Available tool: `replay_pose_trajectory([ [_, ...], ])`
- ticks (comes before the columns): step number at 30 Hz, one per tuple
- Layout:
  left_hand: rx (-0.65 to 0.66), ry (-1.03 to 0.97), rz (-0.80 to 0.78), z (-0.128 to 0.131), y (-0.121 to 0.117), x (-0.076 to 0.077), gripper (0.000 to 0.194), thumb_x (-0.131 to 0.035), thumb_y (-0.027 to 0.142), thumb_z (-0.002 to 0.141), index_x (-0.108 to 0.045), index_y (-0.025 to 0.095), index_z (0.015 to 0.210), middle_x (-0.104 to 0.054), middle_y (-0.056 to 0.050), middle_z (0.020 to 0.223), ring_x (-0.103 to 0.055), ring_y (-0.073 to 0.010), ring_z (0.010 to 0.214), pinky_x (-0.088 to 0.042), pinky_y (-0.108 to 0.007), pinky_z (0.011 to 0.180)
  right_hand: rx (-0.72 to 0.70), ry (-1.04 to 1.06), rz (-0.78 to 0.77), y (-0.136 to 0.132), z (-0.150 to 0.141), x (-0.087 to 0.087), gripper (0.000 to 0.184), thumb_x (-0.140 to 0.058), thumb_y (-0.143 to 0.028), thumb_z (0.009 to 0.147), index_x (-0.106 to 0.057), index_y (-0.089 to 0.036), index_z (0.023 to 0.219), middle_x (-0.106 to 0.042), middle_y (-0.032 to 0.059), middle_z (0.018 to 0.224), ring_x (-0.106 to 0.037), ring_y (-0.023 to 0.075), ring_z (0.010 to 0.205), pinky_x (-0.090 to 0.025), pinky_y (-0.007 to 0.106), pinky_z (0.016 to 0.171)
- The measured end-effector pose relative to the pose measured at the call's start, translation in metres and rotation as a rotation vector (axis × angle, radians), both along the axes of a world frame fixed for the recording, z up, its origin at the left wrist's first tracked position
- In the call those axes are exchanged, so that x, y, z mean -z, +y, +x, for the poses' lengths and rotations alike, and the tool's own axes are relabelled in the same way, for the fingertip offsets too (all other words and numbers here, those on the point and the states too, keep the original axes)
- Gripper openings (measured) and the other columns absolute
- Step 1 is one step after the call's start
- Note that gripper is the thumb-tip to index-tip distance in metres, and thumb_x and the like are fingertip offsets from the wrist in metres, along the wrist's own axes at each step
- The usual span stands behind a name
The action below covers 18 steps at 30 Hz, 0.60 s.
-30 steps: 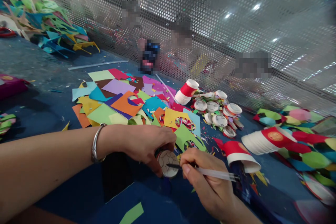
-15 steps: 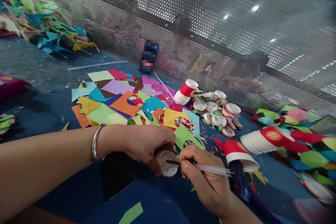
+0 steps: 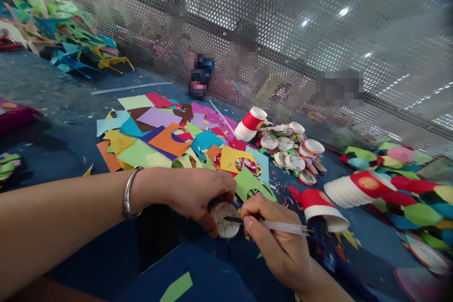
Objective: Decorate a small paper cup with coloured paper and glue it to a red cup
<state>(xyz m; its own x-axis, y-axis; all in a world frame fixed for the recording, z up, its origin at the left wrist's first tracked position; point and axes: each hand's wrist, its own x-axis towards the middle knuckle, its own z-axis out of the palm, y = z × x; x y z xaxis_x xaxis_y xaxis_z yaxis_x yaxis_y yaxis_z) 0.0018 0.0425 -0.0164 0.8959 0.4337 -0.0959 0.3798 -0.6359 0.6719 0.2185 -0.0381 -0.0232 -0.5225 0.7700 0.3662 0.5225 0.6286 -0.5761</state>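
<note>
My left hand (image 3: 198, 192), a silver bangle on its wrist, grips a small round paper-cup base (image 3: 225, 227) from its left side. Curved dark lines form a web-like pattern on the white disc. In my right hand (image 3: 278, 240) is a pen (image 3: 283, 227) with a clear barrel, its dark tip on the disc near the middle. Just beyond my hands lies a spread of coloured paper (image 3: 141, 153), several sheets with round holes cut in them. A black sheet (image 3: 157, 236) rests under my left forearm.
Stacked red-and-white paper cups (image 3: 251, 123) stand by a heap of cut cup bases (image 3: 295, 162). More cups (image 3: 357, 188) lie on their sides at right, near coloured paper pieces (image 3: 417, 214). Paper scraps (image 3: 71, 33) pile up at far left. A perforated screen (image 3: 283, 37) borders the table.
The pen in my right hand has shifted very slightly on the disc. My left hand keeps its place, and the things on the table look the same.
</note>
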Motion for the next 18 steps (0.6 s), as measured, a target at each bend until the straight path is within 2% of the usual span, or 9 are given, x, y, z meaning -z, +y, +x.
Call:
replay_pose_trajectory([
  [13,0.009,-0.002,0.001,0.0002,0.0019,0.0027,0.05,-0.083,0.034,0.066,-0.059,0.02,0.107,-0.061,-0.004,0.106,-0.058,-0.0219,0.091,-0.042,-0.031,0.072,-0.001,-0.042,0.027,-0.0013,-0.005,-0.0011,0.018,-0.042,-0.014,0.097,-0.055,-0.022,0.087,-0.054,-0.0028,0.069,-0.051,0.0122,0.059,-0.039,0.028,0.058],
  [18,0.002,0.0,-0.008,0.0004,0.001,0.0016,0.048,-0.082,0.033,0.066,-0.059,0.02,0.106,-0.06,-0.004,0.104,-0.057,-0.0204,0.088,-0.042,-0.03,0.069,0.001,-0.028,0.035,-0.0022,-0.0041,-0.0033,0.017,-0.042,-0.014,0.097,-0.056,-0.022,0.089,-0.056,-0.0024,0.07,-0.053,0.0125,0.06,-0.04,0.028,0.058],
])
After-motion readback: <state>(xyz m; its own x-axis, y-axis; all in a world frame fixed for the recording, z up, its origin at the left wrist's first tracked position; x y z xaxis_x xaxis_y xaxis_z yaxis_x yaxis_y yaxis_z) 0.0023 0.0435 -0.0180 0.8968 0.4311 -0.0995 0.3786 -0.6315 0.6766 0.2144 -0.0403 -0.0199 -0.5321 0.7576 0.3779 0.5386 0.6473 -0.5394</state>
